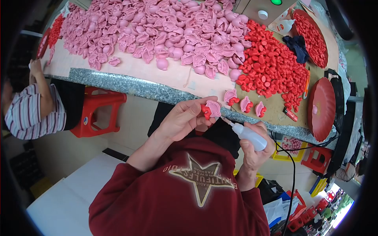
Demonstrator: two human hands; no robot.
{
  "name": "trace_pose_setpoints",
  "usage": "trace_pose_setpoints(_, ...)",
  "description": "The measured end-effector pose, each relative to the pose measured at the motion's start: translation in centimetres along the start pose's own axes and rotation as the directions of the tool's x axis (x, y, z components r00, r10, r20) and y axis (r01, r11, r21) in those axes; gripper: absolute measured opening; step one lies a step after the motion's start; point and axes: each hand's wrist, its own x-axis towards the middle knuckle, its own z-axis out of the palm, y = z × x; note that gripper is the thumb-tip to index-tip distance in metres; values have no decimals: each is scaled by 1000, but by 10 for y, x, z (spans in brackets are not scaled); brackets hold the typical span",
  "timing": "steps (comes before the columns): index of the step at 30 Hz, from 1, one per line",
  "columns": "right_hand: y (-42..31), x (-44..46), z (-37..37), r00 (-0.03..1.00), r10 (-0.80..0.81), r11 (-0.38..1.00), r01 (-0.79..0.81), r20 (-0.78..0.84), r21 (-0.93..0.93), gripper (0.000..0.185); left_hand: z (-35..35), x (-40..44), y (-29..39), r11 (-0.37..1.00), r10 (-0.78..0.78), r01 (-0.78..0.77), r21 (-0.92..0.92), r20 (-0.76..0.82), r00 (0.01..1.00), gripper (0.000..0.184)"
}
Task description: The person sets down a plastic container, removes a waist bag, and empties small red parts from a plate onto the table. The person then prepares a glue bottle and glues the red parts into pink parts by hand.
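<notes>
My left hand [182, 120] holds a small plastic part with a pink hollow shell [214, 107] and a red piece [206, 112] pinched at its side. In my right hand [256, 155] is a whitish squeeze bottle [251, 138], tilted so that its thin nozzle points up and left, close below the pink shell. Whether the tip touches the part, I cannot tell. Just beyond my hands, several like pink-and-red parts [246, 104] stand in a row near the table's front edge.
A large heap of pink shells [169, 29] covers the back of the table, beside a pile of red pieces [267, 59]. Red trays [322, 110] and an orange utility knife [306, 88] are at the right. Another person [33, 104] sits at the left, near a red stool [98, 114].
</notes>
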Motion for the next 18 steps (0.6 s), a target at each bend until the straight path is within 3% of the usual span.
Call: trace_pose_setpoints(18, -1, 5, 7, 995, 10, 986, 6, 98, -166, 33, 2, -1, 1, 987, 3, 6, 161, -57, 998, 49)
